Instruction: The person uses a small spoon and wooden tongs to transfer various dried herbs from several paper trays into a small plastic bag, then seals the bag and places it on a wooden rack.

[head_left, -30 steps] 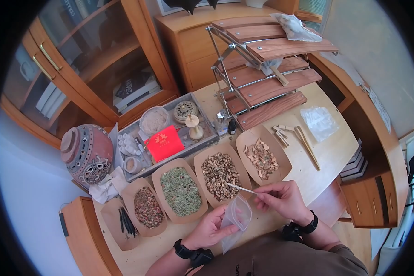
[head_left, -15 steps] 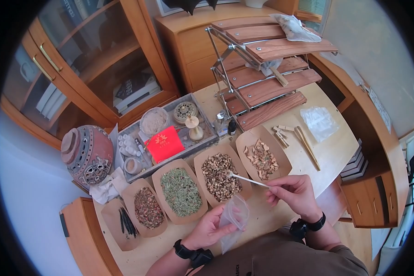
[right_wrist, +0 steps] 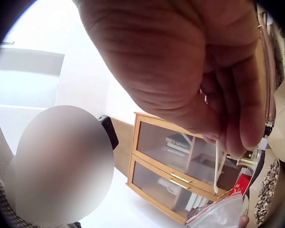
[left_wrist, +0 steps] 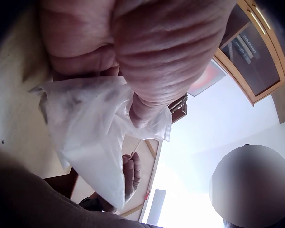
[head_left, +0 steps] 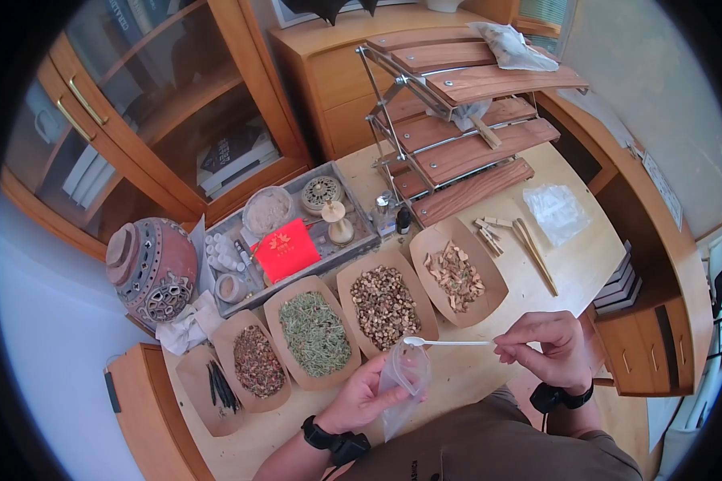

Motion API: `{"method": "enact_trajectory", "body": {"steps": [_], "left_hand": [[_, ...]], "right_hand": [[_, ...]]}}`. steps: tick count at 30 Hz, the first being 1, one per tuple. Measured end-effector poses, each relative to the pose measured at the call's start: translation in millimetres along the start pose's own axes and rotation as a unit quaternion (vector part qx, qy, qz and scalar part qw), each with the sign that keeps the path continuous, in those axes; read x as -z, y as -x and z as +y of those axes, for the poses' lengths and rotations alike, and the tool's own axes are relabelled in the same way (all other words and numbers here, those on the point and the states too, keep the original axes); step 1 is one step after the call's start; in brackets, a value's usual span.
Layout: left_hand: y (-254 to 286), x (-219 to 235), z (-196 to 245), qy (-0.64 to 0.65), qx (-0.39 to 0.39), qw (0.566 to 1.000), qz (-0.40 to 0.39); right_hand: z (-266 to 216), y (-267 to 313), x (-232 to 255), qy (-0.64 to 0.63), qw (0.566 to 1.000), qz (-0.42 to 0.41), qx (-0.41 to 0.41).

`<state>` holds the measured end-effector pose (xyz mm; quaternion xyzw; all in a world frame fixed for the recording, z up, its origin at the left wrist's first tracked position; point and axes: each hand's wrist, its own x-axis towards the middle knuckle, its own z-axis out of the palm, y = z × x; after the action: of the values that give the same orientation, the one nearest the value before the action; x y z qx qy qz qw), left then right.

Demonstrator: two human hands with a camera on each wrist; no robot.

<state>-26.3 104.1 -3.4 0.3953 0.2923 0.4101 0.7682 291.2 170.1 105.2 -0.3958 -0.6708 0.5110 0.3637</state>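
Observation:
My left hand (head_left: 357,402) grips a small clear zip bag (head_left: 403,373) over the table's front edge, its mouth facing up. In the left wrist view the thumb presses on the bag (left_wrist: 92,137). My right hand (head_left: 549,346) pinches the end of a thin white spoon (head_left: 453,343) between thumb and fingertips. The spoon's small bowl is right at the bag's mouth. Just beyond stands a brown paper tray (head_left: 423,321) of chopped brown bits (head_left: 383,303). In the right wrist view the spoon (right_wrist: 216,166) points down toward the bag (right_wrist: 218,213).
Other paper trays hold green herb (head_left: 314,333), a reddish mix (head_left: 258,361), dark sticks (head_left: 221,386) and light wood chips (head_left: 455,276). Behind are a grey tray (head_left: 361,247) with a red packet (head_left: 286,251) and a slatted wooden rack (head_left: 481,148). Tongs (head_left: 536,256) and clothespins (head_left: 489,238) lie right.
The spoon has left the brown bits and come back to the bag's mouth, the right hand moving right and toward the body. The left hand keeps the bag in nearly the same place.

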Motion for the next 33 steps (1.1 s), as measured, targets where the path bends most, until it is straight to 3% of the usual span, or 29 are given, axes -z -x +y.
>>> {"method": "enact_trajectory", "body": {"steps": [12,15,26,33], "left_hand": [[2,2,3,-0.026,-0.004,0.999,-0.037],[9,5,-8,-0.094,-0.053,0.993,-0.049],[9,6,-8,-0.045,-0.032,0.997,-0.06],[8,3,-7,-0.019,-0.012,0.998,-0.063]], "right_hand": [[20,-13,-18,0.025,0.997,0.069,-0.021],[28,-14,-23,0.07,0.995,0.062,-0.024],[25,-16,-28,0.188,0.981,0.044,-0.016],[34,-22,-43,0.104,0.99,-0.022,-0.098]]}}
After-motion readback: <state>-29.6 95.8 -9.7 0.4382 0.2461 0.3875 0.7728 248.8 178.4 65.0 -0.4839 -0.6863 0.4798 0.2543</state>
